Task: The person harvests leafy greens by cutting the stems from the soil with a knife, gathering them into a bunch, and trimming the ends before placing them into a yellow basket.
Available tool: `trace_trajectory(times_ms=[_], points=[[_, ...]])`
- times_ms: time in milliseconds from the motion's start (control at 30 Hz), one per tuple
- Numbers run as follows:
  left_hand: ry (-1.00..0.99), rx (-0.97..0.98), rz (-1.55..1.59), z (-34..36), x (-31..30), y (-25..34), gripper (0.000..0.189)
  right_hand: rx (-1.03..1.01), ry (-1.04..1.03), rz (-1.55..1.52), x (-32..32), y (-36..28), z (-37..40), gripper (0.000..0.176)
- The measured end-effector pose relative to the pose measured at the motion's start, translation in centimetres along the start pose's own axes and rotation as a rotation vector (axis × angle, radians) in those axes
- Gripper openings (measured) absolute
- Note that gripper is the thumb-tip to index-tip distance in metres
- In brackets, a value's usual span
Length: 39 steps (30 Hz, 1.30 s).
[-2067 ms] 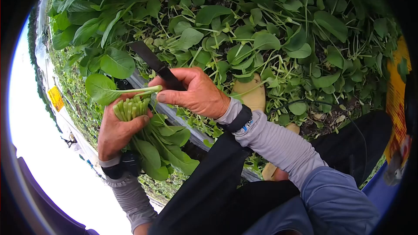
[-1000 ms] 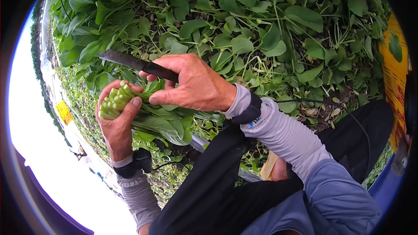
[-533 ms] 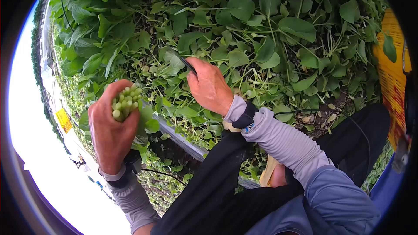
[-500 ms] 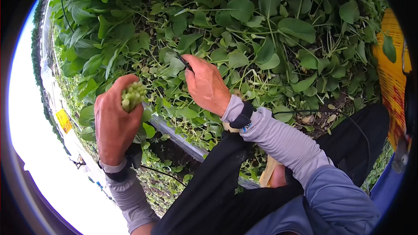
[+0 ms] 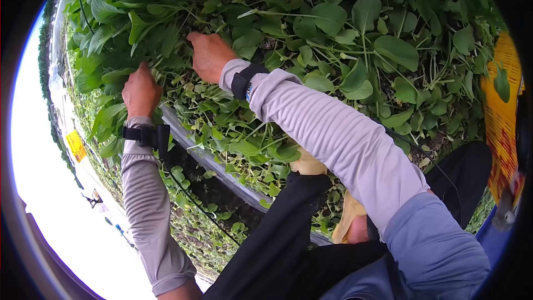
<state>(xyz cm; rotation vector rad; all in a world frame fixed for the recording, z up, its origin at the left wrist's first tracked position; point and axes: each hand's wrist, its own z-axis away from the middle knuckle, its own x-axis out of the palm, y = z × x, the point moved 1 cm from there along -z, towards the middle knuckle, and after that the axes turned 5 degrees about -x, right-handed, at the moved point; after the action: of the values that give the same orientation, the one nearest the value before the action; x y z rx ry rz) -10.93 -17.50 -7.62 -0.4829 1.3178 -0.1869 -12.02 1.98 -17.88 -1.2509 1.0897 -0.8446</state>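
Both your left hand (image 5: pixel 141 90) and right hand (image 5: pixel 208 55) are buried fingers-first in the leafy greens (image 5: pixel 333 16), so their grip cannot be told, and the grey bed edge (image 5: pixel 222 169) runs just below your wrists, outdoors.

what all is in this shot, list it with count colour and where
leafy plants: many, green, filling the bed across top and middle
bed edge: one, grey, diagonal strip below the plants
crate: one, yellow, right edge
box: one, yellow, far off at the left
dark clothing: black, bottom centre
sleeves: two, grey, one on each arm
wrist straps: two, black, one on each wrist
left hand: one, back showing, fingers buried in leaves at the left
right hand: one, fingers hidden in leaves near the top
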Motion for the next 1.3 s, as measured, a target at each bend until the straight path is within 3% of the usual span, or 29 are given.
trace_trajectory(times_ms=[33, 100, 133, 167, 233, 333, 367, 433, 467, 533, 567, 633, 667, 700, 733, 767, 833, 900, 967, 1000, 1033, 1100, 1133, 1167, 1200, 1267, 1300], points=[[-0.005, -0.005, 0.000, 0.2, 0.1, 0.0, 0.053, 0.001, -0.007, -0.002, 1.4, 0.7, -1.0, 0.042], [0.043, -0.019, 0.042, 0.6, 0.2, 0.1, 0.042, -0.055, -0.070, 0.149, 3.6, 1.9, -3.2, 0.023], [0.035, -0.020, 0.038, 0.8, 0.2, 0.0, 0.042, -0.055, -0.266, 0.193, 3.9, 2.0, -4.4, 0.022], [0.041, -0.014, 0.042, 1.0, 0.2, -0.2, 0.043, 0.021, -0.333, 0.178, 4.2, 2.3, -4.7, 0.021], [0.051, -0.010, 0.047, 1.4, -0.4, 0.0, 0.043, 0.027, -0.308, 0.169, 4.1, 1.7, -4.2, 0.025], [0.017, -0.041, 0.090, 3.4, -2.1, 0.0, 0.046, 0.009, -0.460, 0.216, 1.8, 0.7, -0.1, 0.031], [0.014, -0.044, 0.113, 4.4, -2.8, 0.3, 0.047, 0.036, -0.387, 0.082, 1.8, 1.2, 2.5, 0.033], [0.013, -0.043, 0.134, 6.8, -4.0, 0.5, 0.048, 0.079, -0.431, -0.030, -0.1, 0.4, 7.3, 0.035], [0.027, -0.020, 0.203, 8.2, -4.6, 0.5, 0.047, 0.180, -0.454, -0.069, -0.9, 0.0, 9.6, 0.039], [0.045, 0.010, 0.270, 11.1, -6.1, 0.8, 0.046, 0.234, -0.309, -0.121, -0.8, 0.6, 14.6, 0.038], [0.023, 0.006, 0.335, 12.7, -7.1, 1.0, 0.042, 0.459, -0.420, -0.386, -1.5, 0.5, 16.2, 0.040], [0.002, 0.006, 0.398, 15.5, -8.7, 1.2, 0.038, 0.832, -0.327, -0.964, -2.1, 0.3, 18.6, 0.048], [-0.059, -0.022, 0.588, 16.7, -9.4, 1.3, 0.033, 0.831, -0.324, -0.967, -2.6, 0.2, 19.4, 0.048], [-0.118, -0.050, 0.778, 17.6, -10.0, 1.2, 0.029, 0.716, -0.258, -1.157, -3.6, -0.4, 19.7, 0.053], [-0.231, -0.070, 0.879, 18.4, -10.5, 1.1, 0.039, 0.595, -0.188, -1.342, -4.5, -1.1, 19.9, 0.059], [-0.230, -0.067, 0.877, 19.1, -10.9, 1.2, 0.039, 0.592, -0.186, -1.344, -5.1, -1.8, 19.7, 0.059], [-0.471, -0.201, 1.258, 20.2, -11.3, 1.9, 0.042, 0.315, -0.193, -1.209, -7.4, -3.4, 18.1, 0.063], [-0.578, -0.247, 1.380, 20.5, -9.8, 1.5, 0.049, 0.235, -0.247, -1.211, -8.7, -3.8, 16.5, 0.069], [-0.917, -0.155, 1.516, 20.2, -8.7, 2.0, 0.055, -0.019, -0.501, -1.181, -9.4, -4.0, 15.1, 0.068], [-0.982, -0.138, 1.504, 20.0, -8.1, 2.3, 0.057, -0.080, -0.523, -1.091, -10.0, -4.5, 14.6, 0.055], [-0.984, -0.135, 1.504, 19.6, -7.7, 2.5, 0.057, -0.080, -0.520, -1.089, -10.1, -4.6, 14.3, 0.055], [-1.083, -0.064, 1.495, 19.0, -7.3, 3.0, 0.061, -0.208, -0.541, -0.953, -9.9, -4.7, 13.6, 0.039], [-1.069, -0.093, 1.509, 19.0, -7.6, 3.4, 0.064, -0.164, -0.434, -0.973, -9.5, -4.9, 13.7, 0.026], [-1.068, -0.093, 1.511, 19.0, -7.7, 3.5, 0.064, -0.164, -0.435, -0.972, -9.1, -4.7, 13.8, 0.026], [-0.997, -0.133, 1.513, 19.0, -7.8, 3.4, 0.068, -0.052, -0.282, -0.891, -8.9, -4.5, 13.8, 0.023], [-0.887, -0.171, 1.442, 18.7, -8.2, 2.6, 0.066, 0.110, 0.012, -0.664, -8.9, -4.0, 14.0, 0.019], [-0.887, -0.169, 1.445, 18.6, -8.2, 1.8, 0.066, 0.071, 0.114, -0.445, -9.0, -3.5, 13.7, 0.025]])
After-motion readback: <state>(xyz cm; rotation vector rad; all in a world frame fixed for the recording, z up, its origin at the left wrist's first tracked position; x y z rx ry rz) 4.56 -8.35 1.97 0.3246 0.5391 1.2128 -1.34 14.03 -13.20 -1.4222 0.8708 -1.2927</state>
